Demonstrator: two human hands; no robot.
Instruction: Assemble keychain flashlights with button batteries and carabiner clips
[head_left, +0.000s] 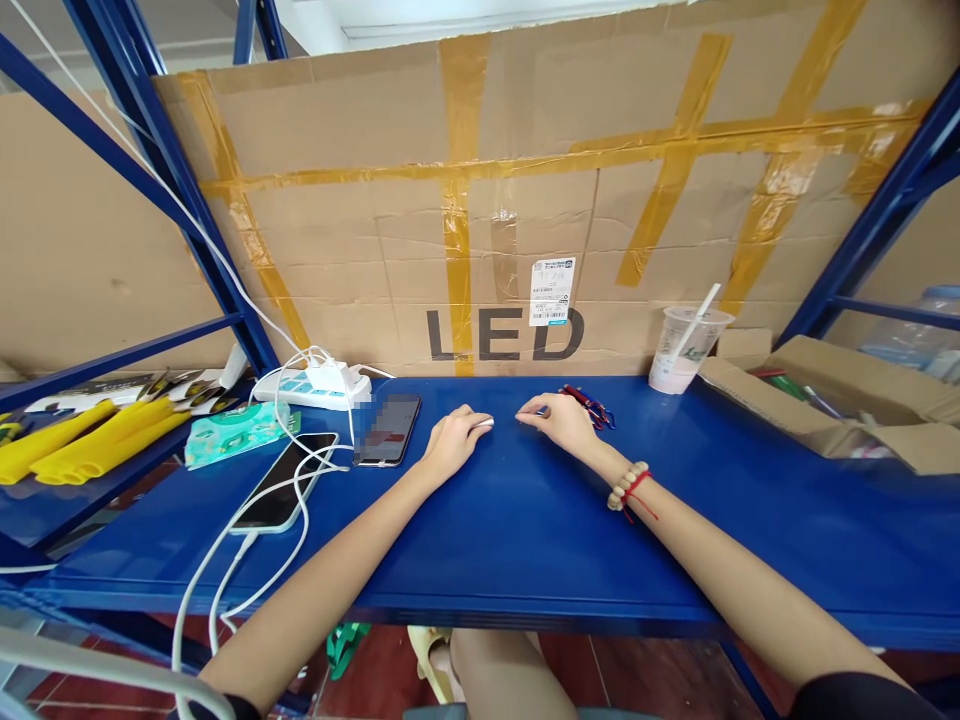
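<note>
My left hand point(452, 440) rests at the middle of the blue shelf top point(495, 540), its fingers closed on a small white object point(486, 422) whose kind I cannot make out. Facing it a short gap away, my right hand point(564, 424) is held in a pinch, thumb and fingertips together. Whether something tiny sits between those fingertips cannot be seen. Just behind the right hand lies a bundle of dark red and blue cords or strips point(592, 405), partly covered by the hand. A beaded bracelet with red string point(628, 486) is on my right wrist.
Left are two phones, one dark point(388, 430) and one charging point(289, 485), a white power strip point(307, 388), looping cables and a green tissue pack point(236, 433). A plastic cup with straw point(679, 350) and open cardboard box point(795, 405) stand right. Taped cardboard point(360, 270) forms the back.
</note>
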